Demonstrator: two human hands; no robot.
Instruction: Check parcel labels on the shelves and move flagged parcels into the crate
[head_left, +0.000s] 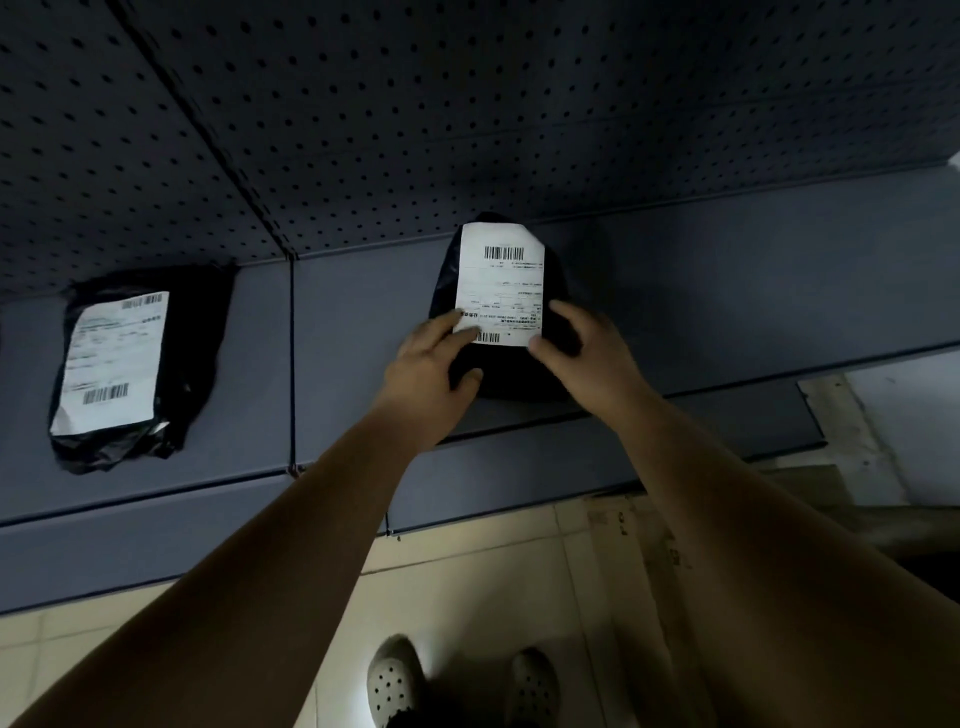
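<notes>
A black plastic parcel (553, 270) with a white barcode label (501, 283) lies on the grey shelf (727, 291), near its middle. My left hand (431, 366) holds the parcel's near left corner, fingers on the label's lower edge and thumb curled under the front. My right hand (587, 348) grips the near right side, with the thumb at the label's lower right corner. A second black parcel (192, 353) with a white label (114, 358) lies flat on the shelf far to the left, untouched.
A perforated grey back panel (467, 104) rises behind the shelf. A lower shelf edge (156, 530) juts out below. On the tiled floor (467, 597) are my two shoes (395, 680). Flat cardboard (639, 545) lies to the right.
</notes>
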